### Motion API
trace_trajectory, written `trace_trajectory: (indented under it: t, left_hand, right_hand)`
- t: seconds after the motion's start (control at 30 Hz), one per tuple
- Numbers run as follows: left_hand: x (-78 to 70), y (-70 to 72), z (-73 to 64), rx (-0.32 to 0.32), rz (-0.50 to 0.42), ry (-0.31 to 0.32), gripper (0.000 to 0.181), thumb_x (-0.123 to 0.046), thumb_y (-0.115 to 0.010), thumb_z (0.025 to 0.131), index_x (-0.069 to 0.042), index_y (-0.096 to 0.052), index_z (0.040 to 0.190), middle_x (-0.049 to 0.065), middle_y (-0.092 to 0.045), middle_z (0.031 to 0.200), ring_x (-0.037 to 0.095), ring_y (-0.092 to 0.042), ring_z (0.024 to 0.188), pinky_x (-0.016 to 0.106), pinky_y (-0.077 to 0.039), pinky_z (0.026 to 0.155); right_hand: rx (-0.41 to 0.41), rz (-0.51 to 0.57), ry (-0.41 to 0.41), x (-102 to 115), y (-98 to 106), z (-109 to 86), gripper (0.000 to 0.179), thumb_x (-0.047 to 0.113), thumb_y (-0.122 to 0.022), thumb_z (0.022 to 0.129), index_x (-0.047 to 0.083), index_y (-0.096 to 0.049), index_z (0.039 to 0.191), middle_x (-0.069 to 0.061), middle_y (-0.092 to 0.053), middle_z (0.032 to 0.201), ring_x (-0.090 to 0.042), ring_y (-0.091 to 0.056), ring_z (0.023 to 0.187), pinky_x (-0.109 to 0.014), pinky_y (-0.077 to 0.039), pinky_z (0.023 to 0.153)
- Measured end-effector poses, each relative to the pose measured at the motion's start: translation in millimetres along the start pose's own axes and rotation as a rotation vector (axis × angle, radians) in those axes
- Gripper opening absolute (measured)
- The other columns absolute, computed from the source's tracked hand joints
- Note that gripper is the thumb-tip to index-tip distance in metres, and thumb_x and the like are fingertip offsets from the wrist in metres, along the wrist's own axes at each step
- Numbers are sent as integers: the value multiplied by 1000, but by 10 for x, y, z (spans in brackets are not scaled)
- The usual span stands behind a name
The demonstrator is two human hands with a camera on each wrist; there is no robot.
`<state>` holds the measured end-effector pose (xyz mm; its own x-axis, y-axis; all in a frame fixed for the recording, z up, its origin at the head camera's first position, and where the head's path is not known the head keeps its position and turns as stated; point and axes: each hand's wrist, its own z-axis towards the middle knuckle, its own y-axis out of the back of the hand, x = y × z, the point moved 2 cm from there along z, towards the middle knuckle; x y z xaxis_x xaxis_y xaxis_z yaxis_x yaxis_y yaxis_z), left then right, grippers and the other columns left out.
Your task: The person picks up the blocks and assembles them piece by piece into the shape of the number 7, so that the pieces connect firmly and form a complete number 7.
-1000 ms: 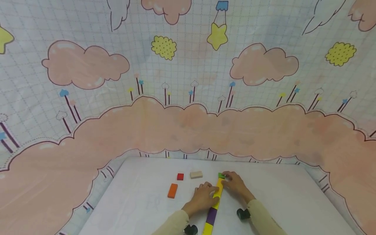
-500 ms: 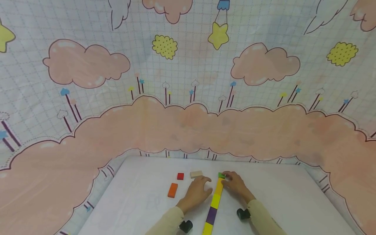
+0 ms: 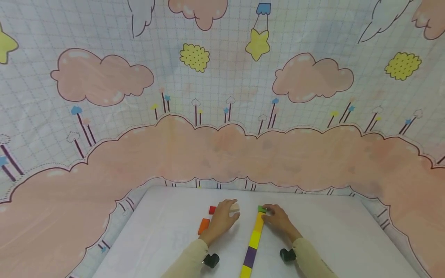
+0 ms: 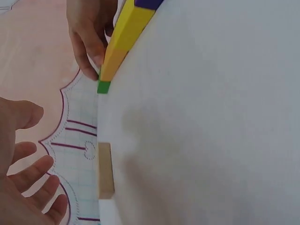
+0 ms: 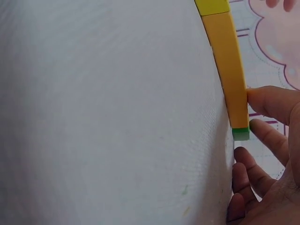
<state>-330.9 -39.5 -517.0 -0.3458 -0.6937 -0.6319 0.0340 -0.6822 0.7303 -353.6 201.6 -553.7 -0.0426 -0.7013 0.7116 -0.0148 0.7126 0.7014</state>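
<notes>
In the head view my left hand [image 3: 219,220] hovers beside a beige wooden block [image 3: 234,208], thumb and fingers spread. The left wrist view shows a gap between those fingers and the beige block [image 4: 106,171]. My right hand [image 3: 278,217] stays at the far end of a straight row of blocks. Its thumb touches the side of the amber block [image 5: 228,70], and its index fingertip lies close to the green end block [image 5: 241,134]. Nearer me, the row continues with a yellow block [image 3: 255,238], a purple block [image 3: 250,257] and another yellow block [image 3: 245,271].
A red block [image 3: 212,210] and an orange block [image 3: 203,226] lie left of my left hand, partly covered by it. All stand on a white tabletop [image 3: 333,231]. A cloud-patterned cloth [image 3: 222,154] rises behind it.
My left hand has let go of the row and moved left, over to the beige block. The right hand and the row have stayed in place.
</notes>
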Motion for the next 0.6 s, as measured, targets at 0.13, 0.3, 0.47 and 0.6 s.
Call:
trace_trajectory:
  t: [0.13,0.3,0.47,0.6]
  left_hand:
    - [121,25,19,-29,1,11,47,-24,-69,91,-10,-58,134,13,-60,133,32,-55,121,51,-46,104]
    - [253,17,73,-108,41,-17,43,-20,-73,87,-6,-63,127,16,-64,125,34,-58,116,53,-43,100]
    - [320,34,127,-137,42,-23,43,-20,-75,85,-6,-64,125,17,-64,124,36,-56,115,53,-41,94]
    - [356,33,160,-106,65,5,45,-25,-74,86,-7,-64,126,17,-64,123,35,-53,114,48,-40,89]
  right_hand:
    - [-1,3,15,15,-9,-15,38,20,-71,87,13,-65,124,-16,-58,129,-36,-53,119,-57,-41,104]
    - [1,8,7,25,12,-2,38,21,-71,88,14,-64,124,-15,-57,129,-35,-52,120,-57,-40,105]
    - [0,7,2,24,18,7,38,22,-71,88,15,-64,124,-15,-57,131,-35,-52,121,-57,-39,106]
    - [0,1,14,21,15,-20,38,21,-71,88,13,-64,124,-16,-58,129,-35,-53,120,-57,-40,105]
